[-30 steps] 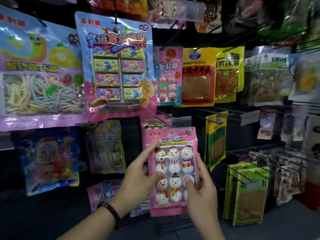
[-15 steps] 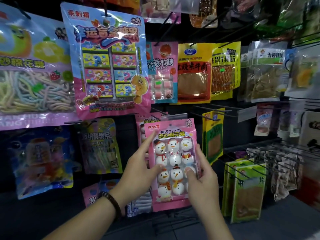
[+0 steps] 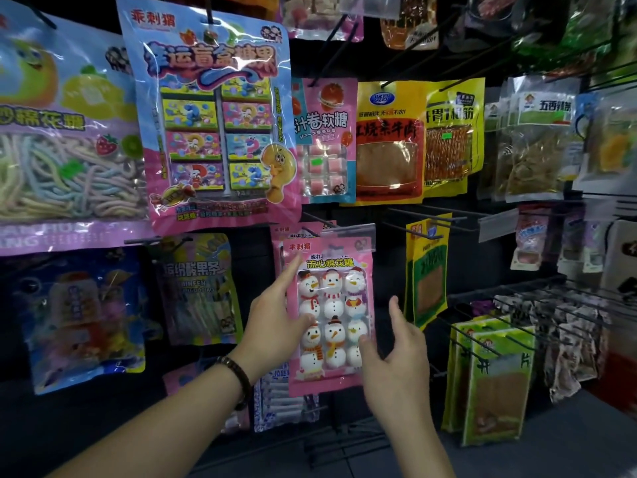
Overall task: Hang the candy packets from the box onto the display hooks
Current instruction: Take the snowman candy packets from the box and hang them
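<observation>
Glossy bags crowd the black rack all round the packet (image 3: 332, 305). A big blue-and-pink bag (image 3: 213, 115) of small printed boxes hangs just above to the left, a pink bag (image 3: 324, 139) of roll sweets is straight above, and a yellow bag (image 3: 389, 143) hangs beside that. Thin black wire hooks (image 3: 434, 220) jut out to the right, and green packs (image 3: 496, 381) hang low on that side. A clear plastic tag holder (image 3: 355, 232) covers the packet's top edge, so I cannot tell whether its hole sits on a hook. A twin packet (image 3: 286, 232) peeks out behind.

The packet is flat, shiny pink film, with round white snowman sweets in rows. The left hand (image 3: 275, 322) pinches its left edge, thumb on the front and forefinger straight up the side. A dark beaded bracelet (image 3: 238, 377) rings that wrist. The right hand (image 3: 396, 367) is slack, its fingers (image 3: 394, 312) loose and parted, the thumb tip at the packet's lower right corner.
</observation>
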{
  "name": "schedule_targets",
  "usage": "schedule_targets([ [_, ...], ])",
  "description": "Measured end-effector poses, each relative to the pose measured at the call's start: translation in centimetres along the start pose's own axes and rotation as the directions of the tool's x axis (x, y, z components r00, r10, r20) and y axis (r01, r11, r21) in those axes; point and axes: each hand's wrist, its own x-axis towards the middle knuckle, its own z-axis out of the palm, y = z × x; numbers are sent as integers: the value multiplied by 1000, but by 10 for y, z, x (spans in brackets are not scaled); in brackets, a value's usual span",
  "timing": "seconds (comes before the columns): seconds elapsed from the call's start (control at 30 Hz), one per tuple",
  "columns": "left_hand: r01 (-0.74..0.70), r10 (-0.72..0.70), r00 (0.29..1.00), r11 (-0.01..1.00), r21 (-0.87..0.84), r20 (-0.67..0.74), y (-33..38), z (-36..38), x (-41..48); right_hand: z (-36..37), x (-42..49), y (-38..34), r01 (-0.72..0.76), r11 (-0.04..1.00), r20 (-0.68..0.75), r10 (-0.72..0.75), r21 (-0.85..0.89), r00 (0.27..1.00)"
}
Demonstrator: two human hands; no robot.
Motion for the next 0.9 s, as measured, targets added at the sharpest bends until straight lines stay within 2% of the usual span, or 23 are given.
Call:
schedule_targets([
  [0.13, 15, -15, 1000, 1000, -10, -24, -1, 2, 12, 17, -18, -7, -15, 1000, 39, 15, 14, 999],
  [0.3, 47, -47, 999, 999, -14, 6, -13, 1, 13, 41, -43, -15, 17, 997, 196, -1, -81, 981],
  [0.43, 102, -106, 993, 993, 65, 57, -21, -18, -8, 46, -63, -20, 36, 990, 292, 5, -133, 956],
  [0.53, 134, -160, 974, 979, 156, 163, -33, -44, -48, 47, -80, -16, 36, 976, 369, 47, -213, 928],
  [0.67, 62, -185, 909, 946, 319, 373, -54, -99, -125, 49, -106, -6, 72, 948, 442, 76, -309, 894],
  [0.8, 82, -311, 846, 879, 471, 434, -74, -158, -211, 62, -138, 1, 126, 915, 524, 103, -383, 845],
  [0.9, 72, -428, 788, 778, 624, 442, -92, -189, -279, 86, -180, 8, 130, 909, 625, 162, -396, 764],
])
